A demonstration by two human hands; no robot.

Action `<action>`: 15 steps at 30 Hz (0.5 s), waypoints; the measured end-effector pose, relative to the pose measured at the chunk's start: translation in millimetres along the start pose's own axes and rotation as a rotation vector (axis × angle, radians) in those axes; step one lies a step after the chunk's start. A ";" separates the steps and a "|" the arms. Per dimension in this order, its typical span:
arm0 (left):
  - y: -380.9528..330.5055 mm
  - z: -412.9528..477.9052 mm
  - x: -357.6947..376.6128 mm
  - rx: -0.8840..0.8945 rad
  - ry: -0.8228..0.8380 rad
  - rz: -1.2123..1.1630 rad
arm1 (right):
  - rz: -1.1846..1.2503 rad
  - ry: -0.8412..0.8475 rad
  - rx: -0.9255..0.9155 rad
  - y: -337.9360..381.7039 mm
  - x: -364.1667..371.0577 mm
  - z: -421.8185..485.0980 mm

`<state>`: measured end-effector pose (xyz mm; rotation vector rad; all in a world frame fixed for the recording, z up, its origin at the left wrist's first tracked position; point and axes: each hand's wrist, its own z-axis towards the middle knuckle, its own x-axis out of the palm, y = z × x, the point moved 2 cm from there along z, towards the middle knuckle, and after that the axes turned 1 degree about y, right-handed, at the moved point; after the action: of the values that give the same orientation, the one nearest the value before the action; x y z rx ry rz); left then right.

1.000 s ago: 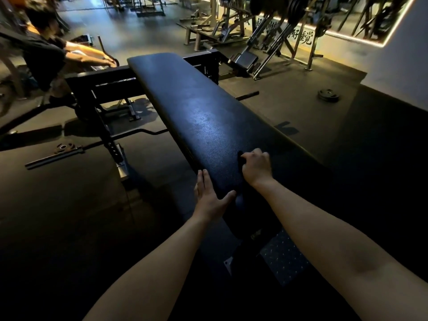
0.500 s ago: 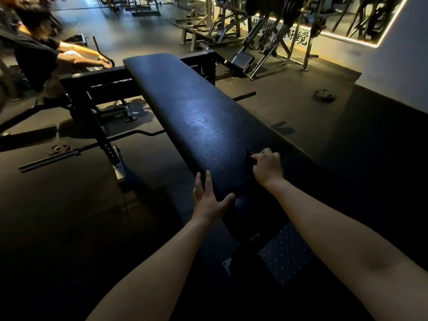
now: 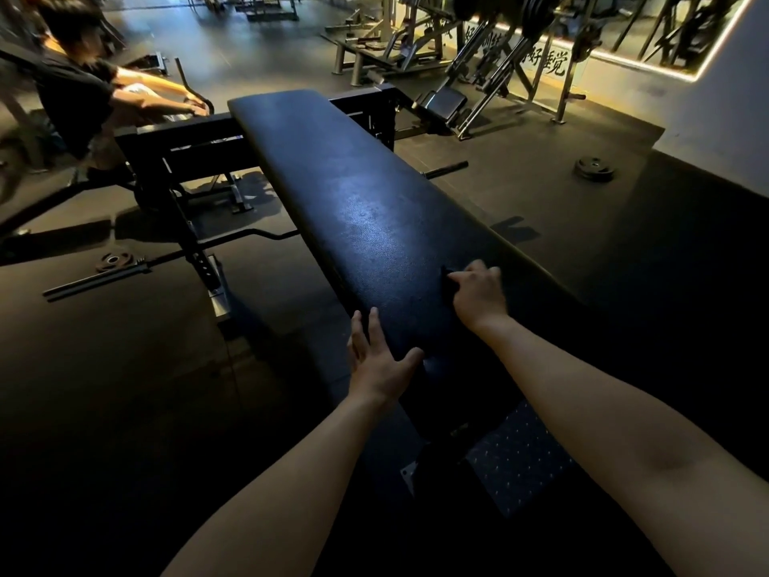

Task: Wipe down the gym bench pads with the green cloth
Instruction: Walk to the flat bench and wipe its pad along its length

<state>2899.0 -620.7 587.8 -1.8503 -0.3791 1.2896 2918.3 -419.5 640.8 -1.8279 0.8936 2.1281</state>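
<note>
On the near end of a long black bench pad [image 3: 353,193], two bare forearms reach in from the bottom of the head view. Compared with a second ago, the right hand [image 3: 478,295] sits a little farther across the pad, nearer its right edge; over the last half second it has barely shifted. The left hand [image 3: 376,362] keeps its place at the pad's near left edge, fingers straight and thumb spread, resting flat on the padding with its grip released.

The right hand's grip is clenched, knuckles up, over a cloth [image 3: 448,281] pressed against the top of the pad. Only a small dark scrap of the cloth pokes out past the thumb and fingers; in this dim light it looks nearly black, and its colour cannot be made out.

The pad runs away from the camera towards the upper left. Its grained surface shows a soft bluish sheen along the middle and falls into shadow near the hands.

Beyond the far left corner, another person [image 3: 79,97] in a dark shirt sits at a machine. A weight plate [image 3: 595,168] lies on the floor to the right.
</note>
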 end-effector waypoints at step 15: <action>-62.1 10.8 21.6 0.070 -0.007 0.457 | 0.144 -0.008 -0.196 -39.1 -13.0 -7.8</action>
<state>2911.3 -563.8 620.3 -1.9385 0.0957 1.5862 2947.7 -389.6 640.5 -1.8962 0.8654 2.3854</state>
